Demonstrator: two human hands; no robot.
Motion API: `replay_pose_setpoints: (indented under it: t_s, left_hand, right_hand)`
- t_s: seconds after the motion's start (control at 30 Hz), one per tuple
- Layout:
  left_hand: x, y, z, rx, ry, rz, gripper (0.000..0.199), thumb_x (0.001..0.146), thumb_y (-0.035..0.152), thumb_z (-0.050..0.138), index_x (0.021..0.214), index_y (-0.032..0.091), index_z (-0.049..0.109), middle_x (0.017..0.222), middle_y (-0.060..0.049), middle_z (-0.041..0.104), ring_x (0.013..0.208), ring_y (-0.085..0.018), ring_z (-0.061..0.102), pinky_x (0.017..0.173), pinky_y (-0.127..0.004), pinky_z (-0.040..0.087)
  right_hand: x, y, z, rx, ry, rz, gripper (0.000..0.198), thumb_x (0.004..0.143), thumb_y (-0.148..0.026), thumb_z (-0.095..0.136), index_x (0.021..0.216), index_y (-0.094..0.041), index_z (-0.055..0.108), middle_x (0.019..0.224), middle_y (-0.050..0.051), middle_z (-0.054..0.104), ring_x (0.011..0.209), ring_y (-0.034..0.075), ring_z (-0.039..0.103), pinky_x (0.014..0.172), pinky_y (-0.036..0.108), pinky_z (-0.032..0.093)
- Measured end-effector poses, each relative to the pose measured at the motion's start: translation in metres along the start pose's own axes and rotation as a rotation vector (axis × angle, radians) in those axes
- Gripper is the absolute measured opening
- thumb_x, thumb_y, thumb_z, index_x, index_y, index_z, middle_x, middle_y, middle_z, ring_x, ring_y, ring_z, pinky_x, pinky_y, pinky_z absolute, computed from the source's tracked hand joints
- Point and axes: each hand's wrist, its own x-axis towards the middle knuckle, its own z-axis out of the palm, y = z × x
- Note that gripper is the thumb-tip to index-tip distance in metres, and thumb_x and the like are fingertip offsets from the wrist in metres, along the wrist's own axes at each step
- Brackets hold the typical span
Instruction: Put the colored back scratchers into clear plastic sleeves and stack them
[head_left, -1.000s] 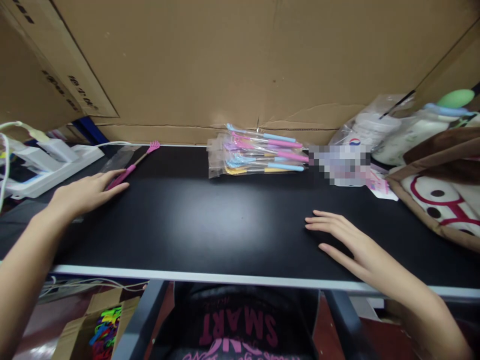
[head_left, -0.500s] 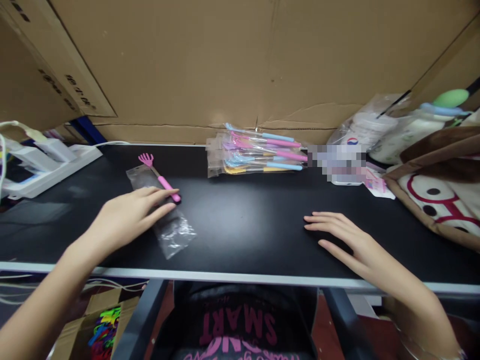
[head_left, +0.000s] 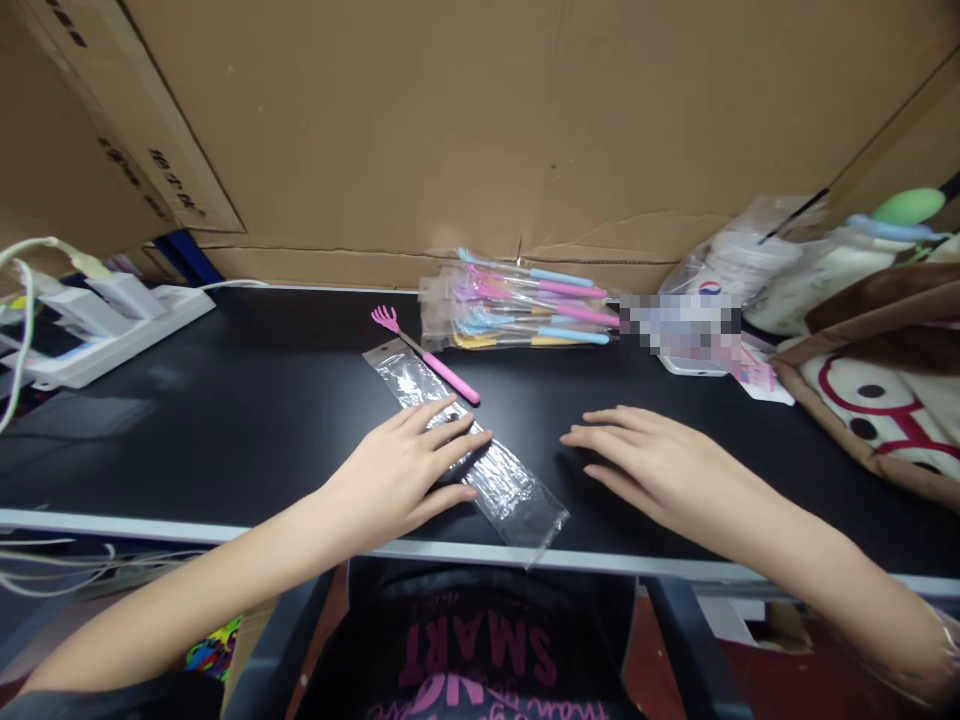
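A clear plastic sleeve (head_left: pixel 504 488) lies slantwise on the black table, its lower end reaching the front edge. My left hand (head_left: pixel 412 455) rests over the sleeve's middle, fingers spread and covering part of it. Just beyond those fingertips lies a pink back scratcher (head_left: pixel 450 377) with a claw head and a metal shaft, partly over the sleeve's upper end. My right hand (head_left: pixel 645 455) hovers or rests to the right of the sleeve, fingers stretched and apart, holding nothing.
Several back scratchers in clear sleeves (head_left: pixel 532 300) are piled against the cardboard wall (head_left: pixel 450 130). A white power strip (head_left: pixel 112 340) sits at the left. To the right are a bagged cup (head_left: pixel 739 265), a bottle (head_left: pixel 847 260) and a brown bag (head_left: pixel 862 330) with a cartoon face.
My left hand has moved right, and the sleeve and pink back scratcher have shifted right with it. My right hand has come slightly left, towards the sleeve.
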Motion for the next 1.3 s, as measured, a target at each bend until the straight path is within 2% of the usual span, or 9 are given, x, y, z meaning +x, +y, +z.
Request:
replay_pose_setpoints:
  t_s: [0.1,0.2,0.3,0.43,0.6,0.87,1.07,1.17,1.3]
  left_hand:
    - [-0.001,0.001,0.004,0.052,0.007,0.006,0.056,0.105,0.057,0.038,0.147,0.024,0.056,0.152,-0.007,0.056,0.138,-0.031,0.054,0.111,-0.047,0.046]
    - [-0.001,0.000,0.006,0.110,0.008,0.006,0.058,0.105,0.057,0.035,0.148,0.022,0.054,0.149,-0.009,0.058,0.134,-0.030,0.058,0.111,-0.048,0.045]
    - [0.000,-0.004,0.004,0.127,0.014,0.013,0.062,0.107,0.056,0.029,0.149,0.017,0.052,0.142,-0.010,0.064,0.130,-0.029,0.061,0.112,-0.050,0.043]
    - [-0.002,-0.012,0.002,0.128,0.005,-0.022,0.059,0.107,0.055,0.029,0.146,0.019,0.056,0.141,-0.007,0.065,0.124,-0.029,0.064,0.110,-0.052,0.042]
    - [-0.008,-0.026,-0.001,0.140,-0.031,-0.088,0.052,0.106,0.054,0.036,0.142,0.024,0.061,0.144,-0.005,0.062,0.123,-0.027,0.064,0.109,-0.048,0.043]
    - [-0.010,-0.043,-0.008,0.125,-0.044,-0.154,0.047,0.106,0.053,0.040,0.131,0.027,0.069,0.134,-0.004,0.070,0.115,-0.025,0.068,0.105,-0.043,0.045]
    - [-0.003,-0.047,-0.015,0.146,-0.062,-0.135,0.043,0.103,0.054,0.048,0.127,0.027,0.072,0.122,-0.005,0.076,0.109,-0.025,0.070,0.097,-0.039,0.048]
    - [0.002,-0.047,-0.020,0.169,-0.082,-0.118,0.040,0.100,0.053,0.055,0.126,0.027,0.071,0.115,-0.005,0.078,0.105,-0.026,0.071,0.094,-0.039,0.049]
    - [0.014,-0.042,-0.021,0.168,-0.082,-0.092,0.047,0.097,0.058,0.058,0.130,0.027,0.068,0.125,-0.005,0.074,0.109,-0.026,0.069,0.088,-0.037,0.048]
  right_hand:
    - [0.033,-0.012,0.003,-0.038,0.011,-0.121,0.029,0.101,-0.020,0.047,0.112,-0.016,0.073,0.110,0.015,0.079,0.104,0.027,0.074,0.090,0.040,0.060]
    - [0.069,-0.015,0.015,-0.040,0.087,-0.156,0.034,0.102,-0.019,0.044,0.124,-0.014,0.069,0.119,0.015,0.077,0.113,0.026,0.071,0.094,0.040,0.058]
    - [0.100,-0.013,0.035,-0.007,0.089,-0.192,0.037,0.102,-0.023,0.050,0.134,-0.013,0.064,0.133,0.015,0.071,0.129,0.027,0.062,0.101,0.041,0.056]
    - [0.118,-0.008,0.059,0.021,0.034,-0.210,0.043,0.100,-0.024,0.053,0.140,-0.008,0.059,0.142,0.016,0.065,0.131,0.028,0.059,0.106,0.043,0.053]
    - [0.102,0.009,0.056,0.039,0.045,-0.195,0.039,0.099,-0.021,0.052,0.135,-0.017,0.066,0.139,0.008,0.069,0.125,0.028,0.061,0.103,0.045,0.054]
    - [0.034,0.060,0.024,0.067,0.002,-0.069,0.032,0.097,-0.022,0.053,0.120,-0.027,0.075,0.120,0.005,0.076,0.119,0.027,0.065,0.097,0.043,0.056]
    - [-0.012,0.090,0.008,-0.001,-0.006,0.182,0.030,0.097,-0.037,0.052,0.107,-0.028,0.079,0.105,0.009,0.073,0.080,0.022,0.072,0.067,0.035,0.055]
    - [-0.021,0.096,0.001,-0.037,-0.054,0.238,0.032,0.098,-0.040,0.050,0.104,-0.027,0.079,0.100,0.010,0.073,0.082,0.025,0.071,0.068,0.038,0.054]
    - [-0.015,0.094,0.000,-0.062,-0.060,0.222,0.031,0.098,-0.043,0.051,0.108,-0.025,0.074,0.100,0.009,0.076,0.093,0.029,0.071,0.071,0.039,0.052]
